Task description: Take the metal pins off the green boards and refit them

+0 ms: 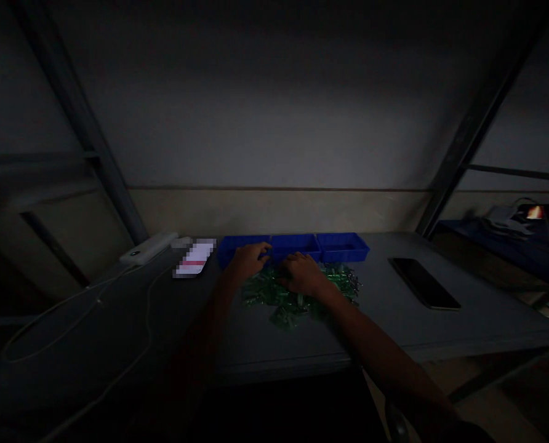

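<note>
A heap of small green parts [297, 294] lies on the grey table [440, 326], just in front of three blue trays [343, 246] set side by side. My left hand [249, 259] rests at the heap's left back edge, next to the left tray, fingers curled over the parts. My right hand [304, 274] lies palm down on the middle of the heap, fingers bent into it. The dim light hides whether either hand grips a part.
A black phone [424, 283] lies flat at the right of the table. A white power bank [148, 248] with a long white cable [117, 307] sits at the back left, beside a small white and pink card [194, 258]. Metal rack posts stand on both sides.
</note>
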Demonstrator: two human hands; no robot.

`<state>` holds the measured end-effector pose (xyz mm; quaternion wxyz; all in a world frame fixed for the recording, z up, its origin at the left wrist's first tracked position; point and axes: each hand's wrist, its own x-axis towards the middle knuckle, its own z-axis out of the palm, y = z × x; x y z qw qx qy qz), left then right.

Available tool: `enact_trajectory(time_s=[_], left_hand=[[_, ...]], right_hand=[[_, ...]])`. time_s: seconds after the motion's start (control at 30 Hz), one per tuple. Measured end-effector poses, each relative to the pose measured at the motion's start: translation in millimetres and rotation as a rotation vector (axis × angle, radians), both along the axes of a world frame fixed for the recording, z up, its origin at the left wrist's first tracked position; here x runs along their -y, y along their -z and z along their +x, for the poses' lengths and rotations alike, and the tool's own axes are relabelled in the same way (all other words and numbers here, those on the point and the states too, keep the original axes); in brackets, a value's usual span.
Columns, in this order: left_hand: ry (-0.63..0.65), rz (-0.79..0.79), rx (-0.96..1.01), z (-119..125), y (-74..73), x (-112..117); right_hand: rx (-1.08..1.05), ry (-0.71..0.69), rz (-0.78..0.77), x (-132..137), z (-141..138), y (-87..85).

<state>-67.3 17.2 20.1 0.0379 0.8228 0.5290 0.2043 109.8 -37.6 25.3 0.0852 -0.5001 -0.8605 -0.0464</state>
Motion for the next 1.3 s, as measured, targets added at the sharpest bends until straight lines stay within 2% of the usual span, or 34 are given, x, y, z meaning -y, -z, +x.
enact_trajectory(time_s=[0.17,0.4,0.53,0.63,0.77,0.97,1.13,1.3], left_hand=[[-0.035,0.083,0.027,0.9,-1.8,2.7],[-0.057,0.063,0.031,2.7,-5.6,6.1],[-0.065,0.07,0.033,3.5,-6.4,6.6],[-0.022,0.103,0.1,5.0,-8.2,6.9],[0.055,0.142,0.258,10.1,-13.6,10.5],[0.179,-0.061,0.48,17.1,-21.1,18.6],[0.24,-0.204,0.6,18.3,-19.3,17.3],[0.24,-0.261,0.663,17.8,-15.3,12.6]], right_hand=[[0.032,-0.021,0.014,2.0,-1.2,-1.6],[0.082,-0.037,0.042,2.8,-3.6,-3.6],[0.012,-0.008,0.064,-0.8,-1.5,-3.7],[-0.197,0.017,0.086,-6.9,3.6,-2.8],[-0.584,0.026,0.111,-17.0,10.7,1.3],[-1.117,0.023,0.028,-26.6,13.9,7.4],[-1.374,0.047,-0.002,-31.4,18.0,6.3],[-1.528,0.068,-0.071,-33.2,19.7,5.8]])
